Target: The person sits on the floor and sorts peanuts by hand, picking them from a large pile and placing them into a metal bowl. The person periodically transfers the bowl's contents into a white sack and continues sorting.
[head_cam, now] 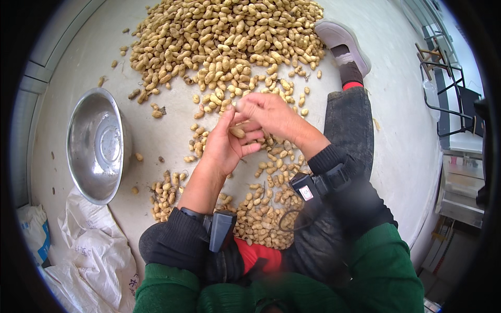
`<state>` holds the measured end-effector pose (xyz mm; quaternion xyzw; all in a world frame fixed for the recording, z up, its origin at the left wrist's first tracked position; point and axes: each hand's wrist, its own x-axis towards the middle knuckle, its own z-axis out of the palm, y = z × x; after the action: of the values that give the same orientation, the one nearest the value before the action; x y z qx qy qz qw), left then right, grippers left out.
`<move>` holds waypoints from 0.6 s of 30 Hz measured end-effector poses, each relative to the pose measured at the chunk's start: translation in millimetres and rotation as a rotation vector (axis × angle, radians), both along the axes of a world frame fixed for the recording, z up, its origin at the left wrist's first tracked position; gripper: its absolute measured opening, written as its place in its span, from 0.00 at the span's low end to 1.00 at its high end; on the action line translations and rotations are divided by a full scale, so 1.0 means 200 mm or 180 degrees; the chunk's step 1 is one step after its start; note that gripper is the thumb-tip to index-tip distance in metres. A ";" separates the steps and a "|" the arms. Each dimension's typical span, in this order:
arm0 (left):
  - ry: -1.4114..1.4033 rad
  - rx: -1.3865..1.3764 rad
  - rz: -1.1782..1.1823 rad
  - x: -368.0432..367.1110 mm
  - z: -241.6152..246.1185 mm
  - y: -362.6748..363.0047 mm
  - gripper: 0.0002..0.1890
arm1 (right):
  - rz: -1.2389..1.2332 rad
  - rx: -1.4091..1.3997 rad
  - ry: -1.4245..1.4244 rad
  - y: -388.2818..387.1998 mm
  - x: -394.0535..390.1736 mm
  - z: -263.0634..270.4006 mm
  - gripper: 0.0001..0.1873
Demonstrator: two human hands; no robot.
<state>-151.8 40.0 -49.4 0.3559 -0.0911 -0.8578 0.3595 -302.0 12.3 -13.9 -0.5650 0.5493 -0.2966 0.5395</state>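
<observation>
My left hand is turned palm up, with an unshelled peanut resting against its fingers. Over it, my right hand has thumb and forefinger drawn together beside the left thumb tip. Whether something small is pinched there is too blurred to tell. Beneath both hands, loose peanuts lie scattered on the pale floor. A large heap of peanuts in their shells rises beyond the hands. Closer to my body, a smaller pile of peanuts lies between my legs.
A steel basin stands on the floor at left, with a crumpled white woven sack below it. A small peanut cluster lies by my left forearm. My shoe borders the heap's right side. A black-framed chair is at far right.
</observation>
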 end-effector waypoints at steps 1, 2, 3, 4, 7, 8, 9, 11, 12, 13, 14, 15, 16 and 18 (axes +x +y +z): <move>0.0122 -0.0069 0.0058 0.00 0.01 0.00 0.27 | -0.0077 -0.0070 0.0012 0.00 0.00 0.01 0.21; 0.0054 -0.0176 0.0058 -0.01 0.02 0.00 0.30 | -0.0126 0.0220 -0.0247 -0.01 -0.03 0.04 0.21; 0.0046 -0.0288 0.0038 -0.01 0.03 -0.01 0.30 | -0.0313 0.0506 -0.0748 -0.02 -0.04 0.05 0.21; -0.0003 -0.0367 0.0024 -0.01 0.05 0.00 0.30 | -0.0411 0.0711 -0.1341 -0.03 -0.05 0.05 0.20; -0.0131 -0.0901 -0.0117 0.00 0.08 0.00 0.32 | 0.0062 0.1314 -0.3169 -0.04 -0.04 0.07 0.17; -0.0228 -0.1157 -0.0108 -0.01 0.09 0.00 0.32 | -0.0141 0.1349 -0.3071 -0.01 -0.01 0.06 0.17; -0.0324 -0.1411 -0.0102 -0.02 0.10 0.00 0.31 | -0.0427 0.1498 -0.2848 0.02 0.01 0.06 0.17; -0.0130 -0.1024 0.0423 -0.03 0.11 0.01 0.27 | 0.0017 0.1672 -0.3416 0.04 0.04 0.07 0.30; 0.0072 -0.0896 0.0407 -0.03 0.12 0.01 0.27 | 0.0084 0.1841 -0.3786 0.06 0.05 0.07 0.34; 0.0137 -0.0647 0.0415 -0.02 0.13 0.00 0.26 | 0.0328 0.1960 -0.4366 0.07 0.06 0.08 0.38; 0.0472 -0.0506 0.0590 -0.03 0.13 0.02 0.21 | 0.0403 0.1964 -0.4303 0.07 0.08 0.08 0.45; 0.0368 -0.0594 0.0656 -0.04 0.14 0.02 0.20 | 0.0353 0.1951 -0.4192 0.07 0.09 0.08 0.44; 0.0246 -0.0666 0.0745 -0.04 0.14 0.03 0.19 | 0.0389 0.1928 -0.4226 0.08 0.10 0.08 0.42; -0.0045 -0.0714 0.0891 -0.04 0.13 0.03 0.13 | 0.0299 0.1747 -0.4147 0.09 0.13 0.08 0.38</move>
<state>-160.2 46.1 -22.8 0.3288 -0.1383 -0.7813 0.5121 -276.4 29.3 1.5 -0.1394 0.1447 -0.4016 0.8935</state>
